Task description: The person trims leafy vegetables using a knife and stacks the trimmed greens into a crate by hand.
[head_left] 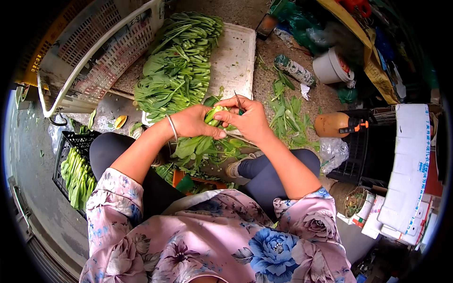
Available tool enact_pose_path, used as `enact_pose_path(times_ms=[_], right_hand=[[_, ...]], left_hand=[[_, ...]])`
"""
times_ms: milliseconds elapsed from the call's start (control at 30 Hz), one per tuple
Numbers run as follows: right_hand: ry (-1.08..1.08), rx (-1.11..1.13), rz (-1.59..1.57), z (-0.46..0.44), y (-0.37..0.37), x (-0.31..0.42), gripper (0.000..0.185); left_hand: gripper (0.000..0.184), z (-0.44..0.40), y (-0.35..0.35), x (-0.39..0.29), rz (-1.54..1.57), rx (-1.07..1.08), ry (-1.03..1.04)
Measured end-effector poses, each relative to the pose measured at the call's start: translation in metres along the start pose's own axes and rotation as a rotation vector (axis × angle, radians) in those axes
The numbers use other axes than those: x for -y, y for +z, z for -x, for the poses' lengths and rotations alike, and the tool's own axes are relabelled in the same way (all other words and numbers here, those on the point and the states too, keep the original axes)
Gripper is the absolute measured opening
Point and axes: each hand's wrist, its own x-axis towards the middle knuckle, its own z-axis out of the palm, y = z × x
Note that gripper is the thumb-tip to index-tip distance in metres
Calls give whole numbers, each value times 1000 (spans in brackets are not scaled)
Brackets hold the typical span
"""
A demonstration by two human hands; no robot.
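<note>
My left hand [192, 121], with a bangle at the wrist, is closed around a bunch of leafy green stems [193, 144]. The cut stem ends point up between my hands, and the leaves hang below toward my lap. A small knife [237, 100] is gripped in my right hand [252, 120], its thin blade pointing up and its handle mostly hidden by the fingers. My right thumb and fingertips also touch the stems. Just beyond lies a large heap of trimmed greens [181, 70], stacked in rows on a white foam board [238, 59].
A white plastic basket [78, 70] stands at the left. Greens fill a black crate [64, 141] by my left knee. Loose leaves [288, 115] litter the floor at right, near a white bucket [330, 67], an orange spray bottle [330, 125] and a white box [405, 165].
</note>
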Motion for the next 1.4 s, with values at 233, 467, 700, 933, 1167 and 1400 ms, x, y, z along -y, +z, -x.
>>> enact_pose_path(times_ms=[233,467,700,933,1167,1400], right_hand=[[75,-220,2,-7,-22,-5,18],[402,-32,371,-22,-39,-62,23],[208,-174,344,-145,4,-85,20],[130,-334,803,-229,44,-100,19],[336,-269,730,-254,45,-102,20],[309,-108,253,-221,34,-31,17]], left_hand=[[11,2,0,-3,263,-1,-83],[23,22,-7,1,-334,-166,-9],[36,45,-25,-13,-726,-201,-218],[36,60,-41,3,-667,-413,-143],[34,63,-51,0,-690,-441,-196],[25,64,-49,-4,-674,-538,-184]])
